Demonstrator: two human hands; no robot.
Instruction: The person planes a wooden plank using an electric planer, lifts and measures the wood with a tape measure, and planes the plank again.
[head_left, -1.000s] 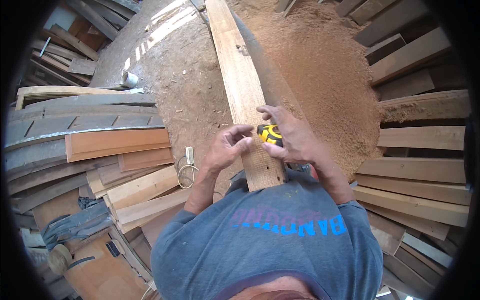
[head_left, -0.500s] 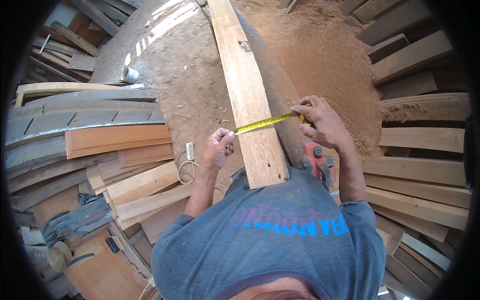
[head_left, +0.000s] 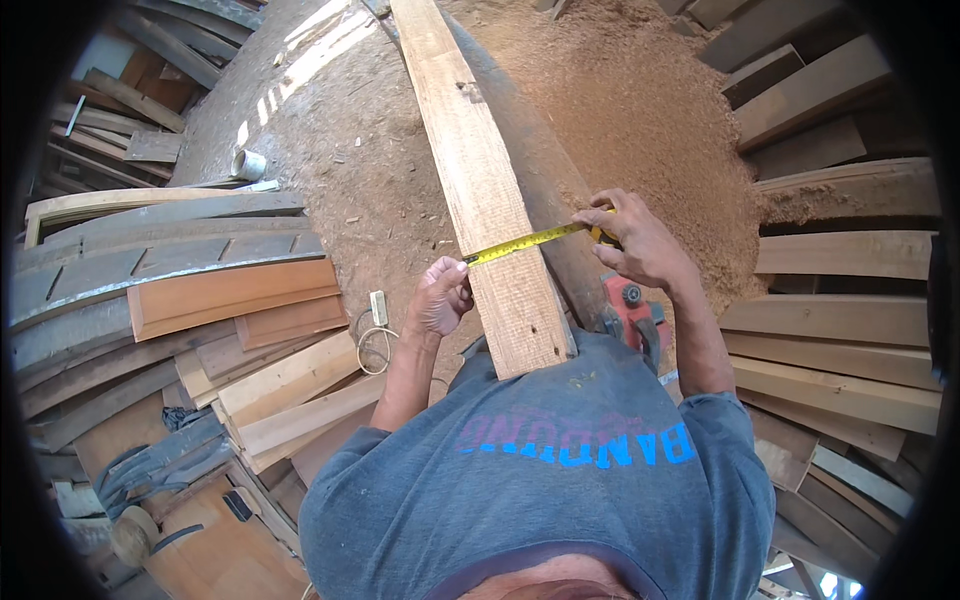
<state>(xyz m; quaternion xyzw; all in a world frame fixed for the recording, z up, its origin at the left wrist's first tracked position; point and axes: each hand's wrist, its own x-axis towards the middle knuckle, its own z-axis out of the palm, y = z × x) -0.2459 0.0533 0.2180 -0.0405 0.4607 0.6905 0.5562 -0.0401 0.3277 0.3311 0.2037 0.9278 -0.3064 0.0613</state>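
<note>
A long rough wooden plank (head_left: 478, 165) runs from my torso away toward the far end. Across its width lies the yellow blade of a tape measure (head_left: 522, 243). My left hand (head_left: 441, 297) pinches the blade's end at the plank's left edge, thumb uppermost. Beyond the right edge, my right hand (head_left: 648, 245) is closed around the yellow and black tape case, mostly covered by the fingers. The blade is stretched straight between both hands, close above the wood or touching it; I cannot tell which.
A red power tool with a black knob (head_left: 632, 296) sits right of the plank's near end. Stacked boards (head_left: 235, 296) line the left, more boards (head_left: 840, 253) the right. A white cable with a small block (head_left: 377, 308) lies left. Sawdust (head_left: 650, 110) covers the ground at far right.
The view has shifted slightly, so the plank's far end appears farther left. Both hands keep their hold on the tape measure, which stays across the plank at nearly the same spot.
</note>
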